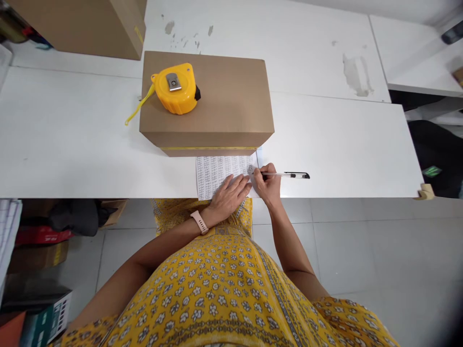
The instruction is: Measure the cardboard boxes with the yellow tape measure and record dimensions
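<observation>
A printed sheet of paper lies at the near edge of the white table, just in front of a closed cardboard box. My left hand lies flat on the sheet, fingers stretched out, a pale watch on its wrist. My right hand pinches a clear pen with a black cap, its tip touching the sheet's right side. A yellow tape measure sits on top of the box at its left end, its yellow strap hanging over the edge.
A larger cardboard box stands at the far left. A roll of tape sits at the table's right corner. Boxes and books lie on the floor at the left under the table. Another white surface is at the right.
</observation>
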A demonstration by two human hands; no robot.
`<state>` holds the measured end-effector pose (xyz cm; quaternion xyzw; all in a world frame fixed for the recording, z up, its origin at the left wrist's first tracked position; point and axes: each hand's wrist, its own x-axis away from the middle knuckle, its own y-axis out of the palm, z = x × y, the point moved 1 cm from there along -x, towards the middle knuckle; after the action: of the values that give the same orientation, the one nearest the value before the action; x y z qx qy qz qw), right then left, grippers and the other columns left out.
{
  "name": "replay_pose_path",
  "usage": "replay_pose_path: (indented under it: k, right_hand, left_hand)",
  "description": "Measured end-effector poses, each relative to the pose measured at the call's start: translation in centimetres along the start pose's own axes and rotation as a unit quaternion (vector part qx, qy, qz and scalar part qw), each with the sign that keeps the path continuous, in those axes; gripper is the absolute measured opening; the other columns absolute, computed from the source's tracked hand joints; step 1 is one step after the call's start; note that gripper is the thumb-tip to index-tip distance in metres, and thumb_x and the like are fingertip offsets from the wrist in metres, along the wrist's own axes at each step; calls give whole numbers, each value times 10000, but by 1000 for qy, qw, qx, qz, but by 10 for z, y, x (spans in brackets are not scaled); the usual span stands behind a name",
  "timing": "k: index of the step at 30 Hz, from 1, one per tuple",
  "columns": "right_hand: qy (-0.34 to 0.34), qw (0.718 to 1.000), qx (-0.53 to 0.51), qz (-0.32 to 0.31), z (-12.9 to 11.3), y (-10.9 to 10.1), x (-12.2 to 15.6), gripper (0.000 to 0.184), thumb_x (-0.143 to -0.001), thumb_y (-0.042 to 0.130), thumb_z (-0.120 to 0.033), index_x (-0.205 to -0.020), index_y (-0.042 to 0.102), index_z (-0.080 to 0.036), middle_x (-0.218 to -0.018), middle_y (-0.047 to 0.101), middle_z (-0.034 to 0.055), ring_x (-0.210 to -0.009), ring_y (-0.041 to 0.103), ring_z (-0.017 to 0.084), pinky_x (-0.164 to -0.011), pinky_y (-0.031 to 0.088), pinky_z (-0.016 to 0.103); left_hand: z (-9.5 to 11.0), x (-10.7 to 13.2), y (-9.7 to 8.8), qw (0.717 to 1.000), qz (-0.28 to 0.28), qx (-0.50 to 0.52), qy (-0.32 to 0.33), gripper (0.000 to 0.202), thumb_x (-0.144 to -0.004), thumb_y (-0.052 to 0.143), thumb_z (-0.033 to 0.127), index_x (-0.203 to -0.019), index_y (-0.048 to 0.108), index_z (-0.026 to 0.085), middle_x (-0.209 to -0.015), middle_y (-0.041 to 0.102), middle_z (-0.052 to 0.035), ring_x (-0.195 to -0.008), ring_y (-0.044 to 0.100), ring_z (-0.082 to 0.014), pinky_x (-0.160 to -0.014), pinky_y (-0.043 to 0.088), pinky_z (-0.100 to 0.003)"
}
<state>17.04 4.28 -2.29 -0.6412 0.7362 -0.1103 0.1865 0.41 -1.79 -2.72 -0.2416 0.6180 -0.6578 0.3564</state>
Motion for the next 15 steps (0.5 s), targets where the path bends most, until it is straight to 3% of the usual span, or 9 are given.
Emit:
replay_pose_path:
  k: [15]
  right_hand:
    - [-10,1000,11,13,-4,-1,-1,265,-885,627,-360,-718,449,-254,-556,455,-70,-516,416,101,-510,353,259]
  left_hand:
    - [0,0,-1,1000,-4,4,-3,470,-1066,514,272,-1517,514,139,-1633,471,-146,-1533,410,-269,-1297,299,-497]
